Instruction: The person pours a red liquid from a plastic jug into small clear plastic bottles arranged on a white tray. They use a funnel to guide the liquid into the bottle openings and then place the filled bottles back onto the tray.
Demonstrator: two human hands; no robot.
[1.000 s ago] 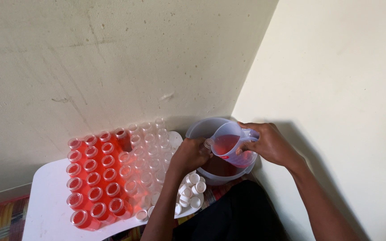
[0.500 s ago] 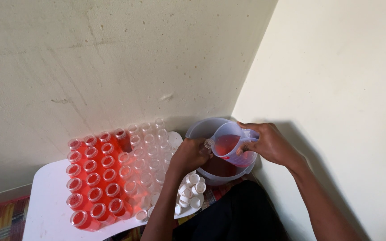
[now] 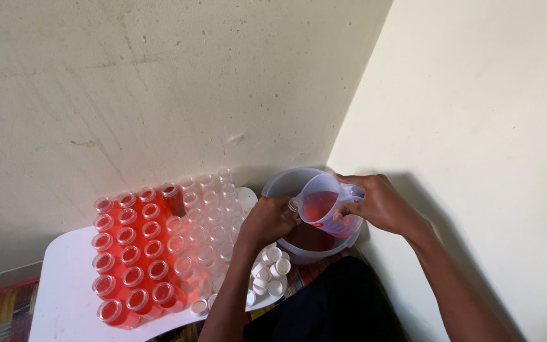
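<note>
While the right hand [image 3: 384, 206] gripped the handle of the jug [image 3: 325, 212], the jug hung tilted over the bowl [image 3: 286, 183], its spout turned toward a small bottle [image 3: 294, 204] pinched in the left hand [image 3: 267, 221]. Set against the views from a second and half a second before, almost nothing had shifted: jug, bottle and both hands kept the same places above the bowl, and the red liquid in the jug sat at much the same level. That steadiness read as a slow pour under way rather than a move between bottles, though no stream could be made out at the spout. Both hands were closed, each on its own thing, and they stood close together over the bowl.

Left of the bowl, clear empty bottles [image 3: 213, 212] stood in rows on the white table [image 3: 64, 297], and farther left of them stood filled bottles [image 3: 128, 253], red to the neck. Just below the bowl, loose white caps [image 3: 270, 269] lay in a heap at the table's edge. Behind the bowl, two pale walls [image 3: 159, 82] met in a corner.
</note>
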